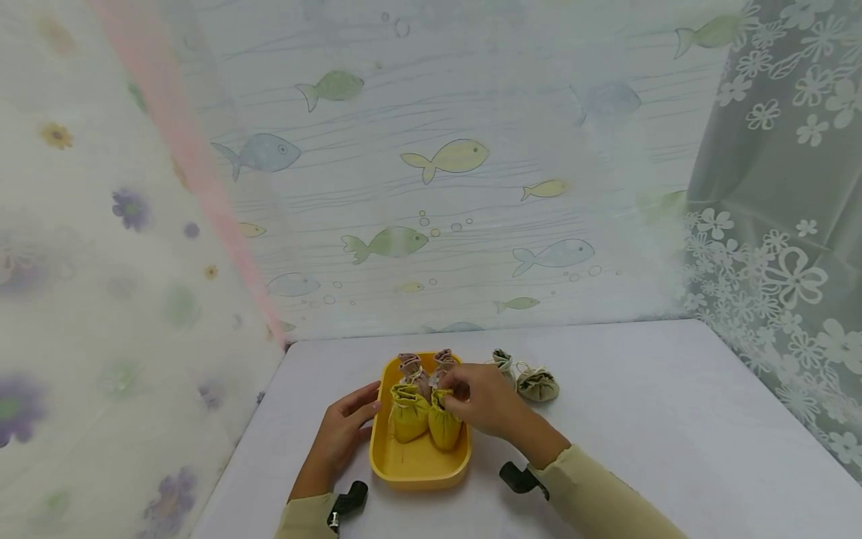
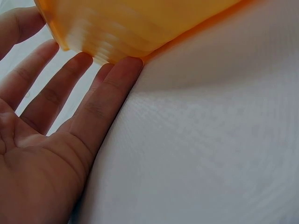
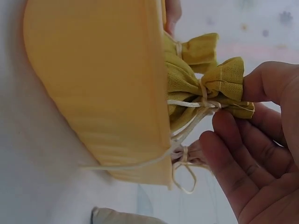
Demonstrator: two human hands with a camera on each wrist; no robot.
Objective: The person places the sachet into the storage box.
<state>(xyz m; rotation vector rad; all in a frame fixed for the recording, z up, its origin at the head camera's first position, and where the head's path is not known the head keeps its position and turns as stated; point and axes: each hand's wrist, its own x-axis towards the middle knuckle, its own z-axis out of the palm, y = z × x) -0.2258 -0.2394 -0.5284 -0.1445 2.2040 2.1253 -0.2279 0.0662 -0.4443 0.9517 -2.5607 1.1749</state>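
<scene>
A yellow plastic tray (image 1: 419, 483) holds several small drawstring pouches. In its front row stand two mustard-yellow pouches, a left one (image 1: 408, 423) and a right one (image 1: 444, 430). My right hand (image 1: 490, 398) pinches the gathered top of the right yellow pouch (image 3: 224, 81) between thumb and fingers; its pale cord (image 3: 140, 164) hangs over the tray's side. Behind these stand two mauve pouches, a left one (image 1: 412, 367) and a right one (image 1: 444, 359). My left hand (image 1: 340, 434) touches the tray's left side with fairly straight fingers, which meet the tray wall (image 2: 135, 28) in the left wrist view.
Two more pouches, one grey-green (image 1: 502, 359) and one olive-beige (image 1: 539, 385), are on the white table (image 1: 626, 419) right of the tray. A fish-patterned curtain (image 1: 465, 224) hangs behind the table, with a flowered sheet (image 1: 168, 299) at left.
</scene>
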